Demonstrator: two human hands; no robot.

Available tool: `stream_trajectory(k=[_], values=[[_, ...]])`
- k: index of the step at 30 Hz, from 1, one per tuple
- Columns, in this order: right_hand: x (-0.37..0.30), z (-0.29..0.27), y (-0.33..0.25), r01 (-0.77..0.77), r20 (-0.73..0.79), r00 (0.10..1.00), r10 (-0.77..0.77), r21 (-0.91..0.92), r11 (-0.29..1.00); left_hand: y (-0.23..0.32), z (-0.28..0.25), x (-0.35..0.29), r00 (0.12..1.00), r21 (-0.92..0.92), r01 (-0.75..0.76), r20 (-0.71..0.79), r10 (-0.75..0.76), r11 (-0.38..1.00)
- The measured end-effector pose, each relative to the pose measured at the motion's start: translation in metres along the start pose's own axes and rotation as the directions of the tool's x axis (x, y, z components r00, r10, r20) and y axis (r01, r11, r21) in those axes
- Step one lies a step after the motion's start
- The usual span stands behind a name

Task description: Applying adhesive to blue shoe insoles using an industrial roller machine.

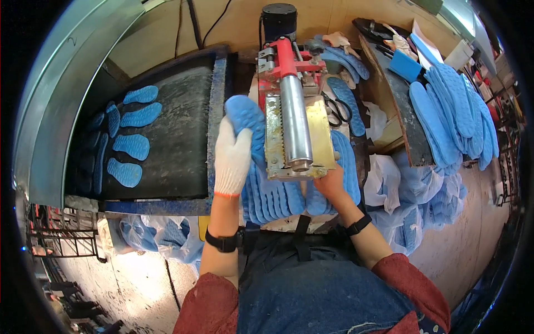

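L hand [232,158]: yours, wht. knit glove, pinching 1 blue insole [247,114] betw. thumb & fingers. Insole loc.: betw. belt & machine, just L of the latter, rounded end pointing away from you.
R hand [332,183]: yours, bare, at machine's near R corner; fingertips hidden, can't tell if spread or pinching.

Surroundings, L to R:
- Blk. belt [183,139], blue-edged frame; 4 belt insoles [132,146] in a column, others in shadow farther L.
- Clear bags [167,236] w/ blue contents, below belt.
- Row of insoles [272,195], blue, overlapping, on near side of machine.
- Machine [296,119]: metal roller, red frame, brass-col. plate at R.
- Scissors [346,114], blk. handles, beside a lone flat insole [347,100].
- Stack of insoles [347,161], blue, R of machine.
- Plastic bags [400,222], blue contents, below side table.
- Side table [397,100], dk. top, w/ insole pile [453,111].
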State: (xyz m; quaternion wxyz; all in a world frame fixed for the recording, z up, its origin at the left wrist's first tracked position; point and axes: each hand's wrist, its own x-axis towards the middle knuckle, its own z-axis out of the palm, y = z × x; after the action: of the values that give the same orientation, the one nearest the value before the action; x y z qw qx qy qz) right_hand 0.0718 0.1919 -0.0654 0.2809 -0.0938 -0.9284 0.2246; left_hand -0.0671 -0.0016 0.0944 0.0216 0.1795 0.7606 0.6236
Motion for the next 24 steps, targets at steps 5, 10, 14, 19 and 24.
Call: stream_trajectory(k=[5, 10, 14, 19, 24], values=[[0.001, -0.003, -0.002, 0.018, -0.006, 1.000, -0.018, 0.015, 1.000, 0.013, 0.007, 0.034, 0.985, 0.246, -0.003, 0.165, -0.039, 0.969], [0.001, -0.006, -0.004, 0.041, -0.036, 0.999, -0.040, 0.036, 0.999, 0.022, 0.010, 0.037, 0.880, 0.694, -0.463, 0.431, 0.197, 0.551], [0.001, -0.007, -0.005, 0.046, -0.018, 0.999, -0.046, 0.002, 0.999, 0.033, 0.012, 0.025, 0.861, 0.756, -0.506, 0.470, 0.194, 0.414], [0.000, -0.005, -0.003, 0.034, -0.030, 0.999, -0.033, 0.042, 0.999, 0.037, -0.001, -0.006, 0.859, 0.754, -0.492, 0.502, 0.101, 0.435], [-0.001, -0.003, 0.000, 0.030, -0.009, 1.000, -0.030, 0.026, 0.999, 0.014, -0.037, -0.020, 0.921, 0.129, -0.110, 0.387, 0.053, 0.985]])
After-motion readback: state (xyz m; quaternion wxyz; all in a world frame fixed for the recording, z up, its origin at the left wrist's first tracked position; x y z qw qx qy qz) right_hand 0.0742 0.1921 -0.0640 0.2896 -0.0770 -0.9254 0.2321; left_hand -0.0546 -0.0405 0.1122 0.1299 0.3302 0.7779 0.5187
